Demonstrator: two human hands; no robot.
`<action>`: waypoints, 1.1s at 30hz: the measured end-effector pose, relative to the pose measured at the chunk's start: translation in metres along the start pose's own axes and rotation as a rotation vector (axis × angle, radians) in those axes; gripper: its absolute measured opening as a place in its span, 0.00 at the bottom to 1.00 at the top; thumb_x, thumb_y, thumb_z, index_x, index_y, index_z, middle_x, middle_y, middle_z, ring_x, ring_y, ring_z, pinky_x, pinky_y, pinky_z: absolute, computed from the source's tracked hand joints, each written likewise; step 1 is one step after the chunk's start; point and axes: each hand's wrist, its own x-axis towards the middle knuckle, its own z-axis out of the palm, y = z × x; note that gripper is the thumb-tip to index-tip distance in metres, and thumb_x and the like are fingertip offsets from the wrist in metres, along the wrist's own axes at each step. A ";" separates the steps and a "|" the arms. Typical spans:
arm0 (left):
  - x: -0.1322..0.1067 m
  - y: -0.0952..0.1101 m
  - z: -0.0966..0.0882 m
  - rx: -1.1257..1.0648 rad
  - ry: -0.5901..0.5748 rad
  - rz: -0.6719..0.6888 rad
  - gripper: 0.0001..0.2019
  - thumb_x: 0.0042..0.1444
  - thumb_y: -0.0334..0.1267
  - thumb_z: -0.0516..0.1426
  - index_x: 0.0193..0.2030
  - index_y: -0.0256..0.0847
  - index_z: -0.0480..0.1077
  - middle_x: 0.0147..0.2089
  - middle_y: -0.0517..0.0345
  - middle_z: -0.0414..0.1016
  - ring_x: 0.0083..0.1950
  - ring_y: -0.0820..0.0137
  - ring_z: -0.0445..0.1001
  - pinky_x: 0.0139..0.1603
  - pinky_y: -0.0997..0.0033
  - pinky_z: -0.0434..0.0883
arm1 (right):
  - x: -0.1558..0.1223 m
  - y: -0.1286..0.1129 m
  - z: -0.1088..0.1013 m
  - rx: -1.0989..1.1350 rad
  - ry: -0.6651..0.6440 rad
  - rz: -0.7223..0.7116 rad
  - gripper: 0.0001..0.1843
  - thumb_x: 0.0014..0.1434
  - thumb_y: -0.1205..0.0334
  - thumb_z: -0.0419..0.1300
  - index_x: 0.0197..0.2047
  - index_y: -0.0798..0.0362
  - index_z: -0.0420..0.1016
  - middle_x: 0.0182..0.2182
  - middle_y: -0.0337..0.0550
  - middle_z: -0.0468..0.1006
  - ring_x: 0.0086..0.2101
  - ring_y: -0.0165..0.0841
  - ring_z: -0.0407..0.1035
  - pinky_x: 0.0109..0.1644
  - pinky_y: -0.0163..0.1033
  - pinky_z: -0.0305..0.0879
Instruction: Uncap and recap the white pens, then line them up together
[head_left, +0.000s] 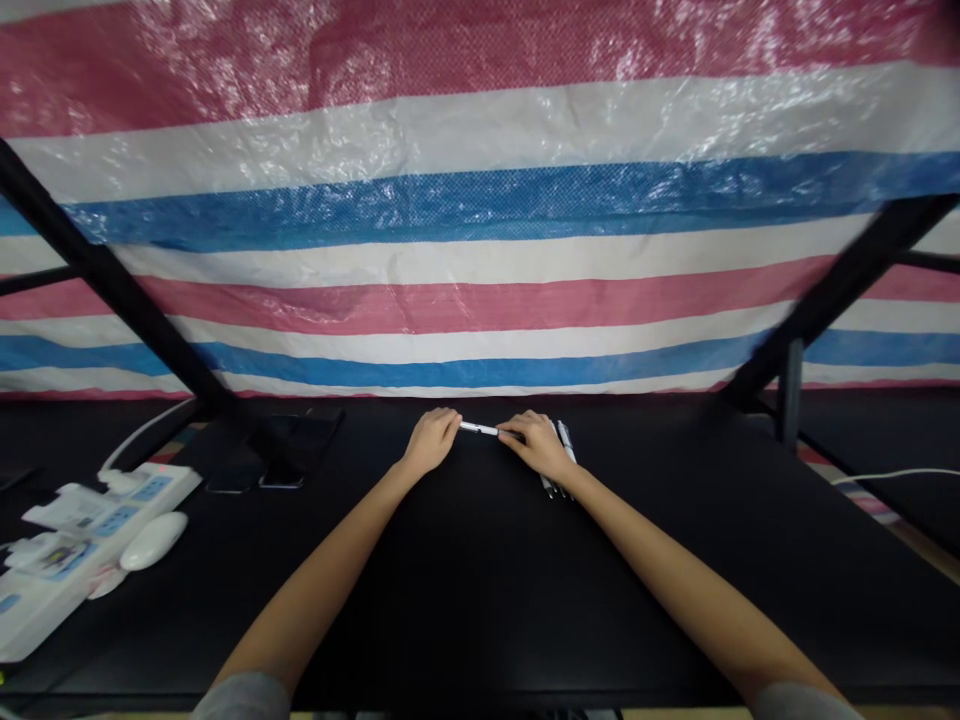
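Note:
A slim white pen [478, 429] lies level between my two hands near the back of the black table [465, 590]. My left hand [433, 439] is closed on the pen's left end. At the other end, the dark tip section, the fingers of my right hand [537, 443] pinch it. Several more white and silver pens [565, 438] lie on the table beside and partly under my right hand and wrist, which hide their middles.
At the left stands a white power strip [112, 540] with plugged-in chargers, and a white computer mouse [154, 541] beside it. Dark phones [283, 470] lie farther in. Black frame bars [142, 310] slant down at both sides, before a striped plastic sheet [480, 300].

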 end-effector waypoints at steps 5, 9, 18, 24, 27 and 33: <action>-0.001 0.003 -0.002 -0.084 -0.010 0.057 0.12 0.59 0.44 0.52 0.45 0.40 0.66 0.38 0.56 0.72 0.39 0.67 0.70 0.42 0.67 0.64 | 0.000 -0.002 -0.001 -0.040 -0.007 0.010 0.09 0.61 0.61 0.55 0.42 0.49 0.76 0.38 0.43 0.78 0.40 0.38 0.65 0.45 0.44 0.54; -0.002 0.010 -0.004 0.004 -0.081 0.188 0.10 0.62 0.42 0.49 0.43 0.40 0.67 0.41 0.55 0.72 0.42 0.67 0.70 0.43 0.66 0.63 | 0.000 -0.002 -0.001 -0.022 0.006 0.009 0.09 0.61 0.61 0.56 0.41 0.49 0.76 0.38 0.43 0.78 0.40 0.38 0.65 0.45 0.44 0.54; -0.002 0.010 -0.004 0.084 -0.083 0.179 0.14 0.64 0.43 0.46 0.41 0.40 0.68 0.41 0.54 0.72 0.42 0.66 0.69 0.43 0.64 0.63 | 0.000 -0.002 -0.001 0.005 0.027 -0.005 0.07 0.58 0.64 0.59 0.40 0.49 0.76 0.39 0.42 0.78 0.41 0.37 0.65 0.45 0.43 0.54; -0.002 0.010 -0.005 0.015 -0.100 0.198 0.11 0.62 0.44 0.49 0.40 0.40 0.67 0.39 0.54 0.71 0.40 0.66 0.69 0.40 0.66 0.64 | 0.000 -0.003 -0.001 0.015 0.040 -0.014 0.06 0.58 0.63 0.58 0.40 0.49 0.75 0.38 0.42 0.78 0.40 0.37 0.65 0.44 0.43 0.54; -0.002 0.009 -0.005 0.010 -0.103 0.211 0.12 0.63 0.42 0.47 0.37 0.40 0.68 0.39 0.54 0.71 0.39 0.67 0.68 0.41 0.66 0.64 | 0.000 -0.002 -0.002 0.028 0.047 -0.013 0.06 0.59 0.62 0.58 0.39 0.49 0.75 0.37 0.43 0.78 0.40 0.38 0.65 0.44 0.43 0.54; -0.002 0.009 -0.003 0.016 -0.078 0.195 0.12 0.62 0.43 0.49 0.42 0.40 0.68 0.42 0.52 0.71 0.42 0.65 0.69 0.43 0.64 0.65 | 0.000 -0.002 -0.002 0.057 0.056 -0.009 0.06 0.58 0.64 0.59 0.39 0.49 0.75 0.37 0.43 0.78 0.40 0.37 0.65 0.44 0.43 0.55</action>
